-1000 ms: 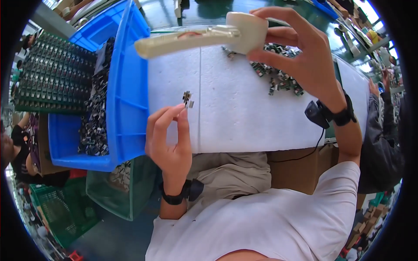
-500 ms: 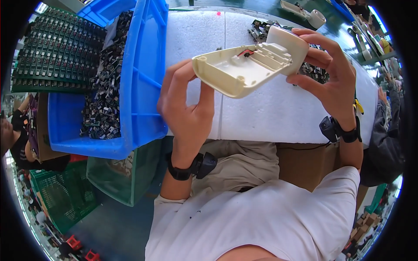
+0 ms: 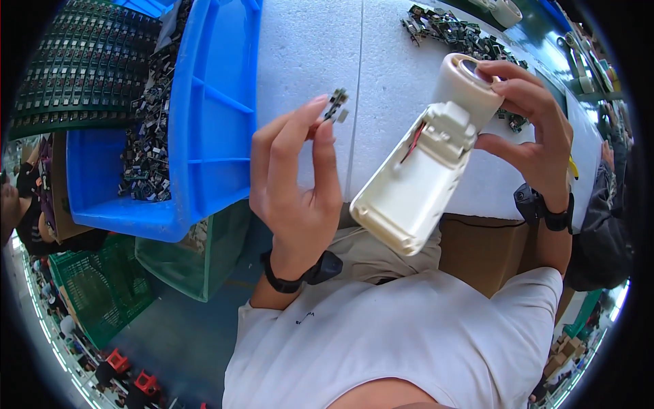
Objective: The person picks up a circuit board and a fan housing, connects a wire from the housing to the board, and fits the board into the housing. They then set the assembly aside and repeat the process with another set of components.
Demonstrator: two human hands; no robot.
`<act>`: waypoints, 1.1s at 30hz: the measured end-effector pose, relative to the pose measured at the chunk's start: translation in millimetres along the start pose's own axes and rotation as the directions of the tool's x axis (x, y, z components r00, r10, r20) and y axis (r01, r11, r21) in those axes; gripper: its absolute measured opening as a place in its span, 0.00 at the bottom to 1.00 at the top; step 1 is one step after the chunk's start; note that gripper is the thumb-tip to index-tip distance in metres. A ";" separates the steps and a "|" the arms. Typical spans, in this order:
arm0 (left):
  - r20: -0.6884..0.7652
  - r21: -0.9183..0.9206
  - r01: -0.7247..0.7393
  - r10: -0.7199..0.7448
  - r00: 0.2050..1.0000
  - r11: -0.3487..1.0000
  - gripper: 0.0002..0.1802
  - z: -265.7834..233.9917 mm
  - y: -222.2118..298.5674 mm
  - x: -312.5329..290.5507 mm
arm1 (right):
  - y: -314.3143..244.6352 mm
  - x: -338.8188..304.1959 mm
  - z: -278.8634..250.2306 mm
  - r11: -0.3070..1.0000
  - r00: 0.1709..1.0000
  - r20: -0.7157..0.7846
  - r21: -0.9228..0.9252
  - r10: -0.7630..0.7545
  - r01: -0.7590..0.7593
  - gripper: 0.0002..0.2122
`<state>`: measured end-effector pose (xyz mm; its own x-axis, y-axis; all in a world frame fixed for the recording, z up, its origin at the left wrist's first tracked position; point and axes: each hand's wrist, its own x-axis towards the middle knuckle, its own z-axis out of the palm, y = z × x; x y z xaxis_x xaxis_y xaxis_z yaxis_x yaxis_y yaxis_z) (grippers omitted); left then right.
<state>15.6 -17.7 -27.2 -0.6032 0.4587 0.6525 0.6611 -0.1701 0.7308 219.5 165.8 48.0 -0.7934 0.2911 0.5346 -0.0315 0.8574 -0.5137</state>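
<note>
I can't read any word, number or sign from my end. On the front of the white shirt I see small dark marks, too tiny for me to tell whether they are letters. On the small circuit board and the green board panel, any print is too fine for me to make out.

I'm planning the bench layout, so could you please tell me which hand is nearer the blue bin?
Left. The left hand is just right of the blue bin, holding a small circuit board; the right hand is farther right, holding the cream housing.
</note>
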 end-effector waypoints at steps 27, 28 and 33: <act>0.168 0.269 -0.001 -0.047 0.985 0.963 0.17 -9.4 1.9 -3.2 | -48.9 11.2 53.9 0.936 0.964 0.261 -0.322 -0.055 0.140 0.13; 0.200 0.287 -0.028 -0.032 0.979 0.957 0.17 -12.4 1.8 -2.6 | -48.2 11.8 54.7 0.935 0.963 0.265 -0.323 -0.058 0.145 0.13; 0.357 0.336 -0.102 -0.026 0.934 0.936 0.19 -13.1 5.1 4.9 | -45.0 20.3 59.1 0.951 0.941 0.336 -0.273 -0.046 0.144 0.15</act>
<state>10.2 -27.8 -17.7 -0.4214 0.7438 0.5189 0.8307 0.0870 0.5499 168.9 108.1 42.3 -0.9491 0.0918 0.3014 0.0215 0.9733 -0.2287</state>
